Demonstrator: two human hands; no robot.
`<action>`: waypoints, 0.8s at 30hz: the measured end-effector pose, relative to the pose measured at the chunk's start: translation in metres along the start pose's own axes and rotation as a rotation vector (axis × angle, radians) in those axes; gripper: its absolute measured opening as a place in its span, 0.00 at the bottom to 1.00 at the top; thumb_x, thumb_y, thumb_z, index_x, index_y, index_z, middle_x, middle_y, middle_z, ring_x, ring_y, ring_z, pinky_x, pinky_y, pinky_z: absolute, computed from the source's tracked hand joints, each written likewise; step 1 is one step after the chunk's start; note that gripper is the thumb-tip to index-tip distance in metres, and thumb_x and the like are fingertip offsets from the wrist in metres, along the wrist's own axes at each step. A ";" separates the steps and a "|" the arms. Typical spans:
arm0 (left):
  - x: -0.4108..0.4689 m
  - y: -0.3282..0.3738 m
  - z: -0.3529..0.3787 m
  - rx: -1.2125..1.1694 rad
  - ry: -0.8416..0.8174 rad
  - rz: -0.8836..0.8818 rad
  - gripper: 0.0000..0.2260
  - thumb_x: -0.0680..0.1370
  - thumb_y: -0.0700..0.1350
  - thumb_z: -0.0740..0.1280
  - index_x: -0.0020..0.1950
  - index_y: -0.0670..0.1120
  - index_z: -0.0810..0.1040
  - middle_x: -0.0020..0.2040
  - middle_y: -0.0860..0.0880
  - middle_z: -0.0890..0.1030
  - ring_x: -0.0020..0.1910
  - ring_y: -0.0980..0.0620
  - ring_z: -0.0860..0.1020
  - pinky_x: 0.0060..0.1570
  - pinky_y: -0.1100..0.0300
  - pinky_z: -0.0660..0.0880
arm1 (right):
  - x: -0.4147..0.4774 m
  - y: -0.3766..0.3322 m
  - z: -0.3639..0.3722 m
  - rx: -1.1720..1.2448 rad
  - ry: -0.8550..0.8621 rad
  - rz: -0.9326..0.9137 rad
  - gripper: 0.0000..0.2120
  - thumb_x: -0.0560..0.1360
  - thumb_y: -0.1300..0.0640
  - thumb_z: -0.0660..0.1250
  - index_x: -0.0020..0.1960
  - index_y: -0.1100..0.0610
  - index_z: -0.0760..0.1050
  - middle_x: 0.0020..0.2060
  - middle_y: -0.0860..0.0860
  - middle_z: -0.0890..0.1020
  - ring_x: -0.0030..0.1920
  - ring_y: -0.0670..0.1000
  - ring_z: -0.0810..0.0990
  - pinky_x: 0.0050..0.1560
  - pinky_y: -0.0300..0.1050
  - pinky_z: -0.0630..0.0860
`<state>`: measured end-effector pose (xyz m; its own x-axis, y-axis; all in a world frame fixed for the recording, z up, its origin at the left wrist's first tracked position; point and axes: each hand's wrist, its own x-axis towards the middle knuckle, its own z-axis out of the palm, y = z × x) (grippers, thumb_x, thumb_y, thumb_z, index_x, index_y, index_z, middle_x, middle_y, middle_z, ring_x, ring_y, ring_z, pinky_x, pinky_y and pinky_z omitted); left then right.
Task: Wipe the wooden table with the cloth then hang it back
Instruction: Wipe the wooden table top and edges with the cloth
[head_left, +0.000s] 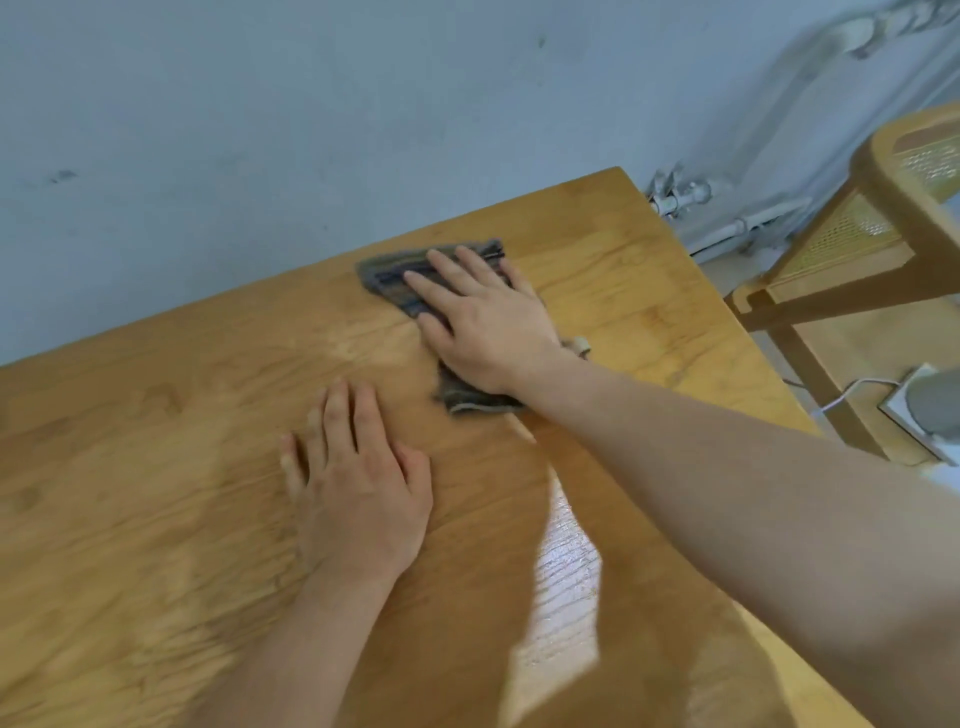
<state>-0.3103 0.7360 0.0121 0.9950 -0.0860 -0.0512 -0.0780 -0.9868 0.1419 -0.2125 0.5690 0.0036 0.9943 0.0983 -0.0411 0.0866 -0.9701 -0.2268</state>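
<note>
Your right hand (485, 332) lies flat on the cloth (410, 283), fingers spread and pressing it onto the worktop (156, 467) toward the far edge, near the wall (260, 104). Nothing is pinched; the palm simply pins the fabric down. Your left hand (358, 483) rests open, fingers spread, on bare wood just beside the cloth, closer to you, holding nothing.

The cloth looks thin, soft and limp, so I judge it will bunch or fold under a push and slide easily on the smooth wood; keep the palm broad over its middle so it stays flat as you wipe. It should weigh almost nothing. For hanging it back, I would gather it at a corner or along one edge, such as the loose end showing below your wrist. A chair (883, 218) stands off the worktop's right end; where the cloth hangs is out of view.
</note>
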 end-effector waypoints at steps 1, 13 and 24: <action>0.001 0.000 -0.001 -0.004 0.001 -0.002 0.28 0.75 0.51 0.52 0.73 0.42 0.64 0.74 0.41 0.65 0.73 0.41 0.61 0.71 0.38 0.56 | 0.004 0.025 -0.005 -0.012 0.027 0.079 0.25 0.80 0.41 0.48 0.77 0.41 0.56 0.79 0.46 0.56 0.78 0.50 0.51 0.75 0.58 0.48; 0.004 0.002 -0.006 0.015 -0.075 0.016 0.28 0.75 0.48 0.56 0.75 0.44 0.61 0.75 0.39 0.60 0.74 0.40 0.56 0.71 0.37 0.52 | -0.051 0.012 -0.008 -0.061 -0.066 -0.056 0.27 0.81 0.41 0.47 0.78 0.46 0.55 0.79 0.49 0.56 0.78 0.52 0.51 0.76 0.58 0.48; 0.024 0.069 0.004 -0.022 -0.090 0.065 0.26 0.78 0.55 0.50 0.77 0.54 0.54 0.78 0.42 0.53 0.77 0.41 0.48 0.73 0.38 0.44 | 0.025 0.111 -0.025 -0.039 0.005 0.326 0.29 0.80 0.41 0.44 0.79 0.46 0.51 0.79 0.49 0.53 0.78 0.52 0.48 0.76 0.59 0.46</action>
<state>-0.2916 0.6657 0.0169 0.9781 -0.1627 -0.1301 -0.1398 -0.9756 0.1694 -0.1769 0.4585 0.0018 0.9703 -0.2199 -0.1003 -0.2342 -0.9581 -0.1648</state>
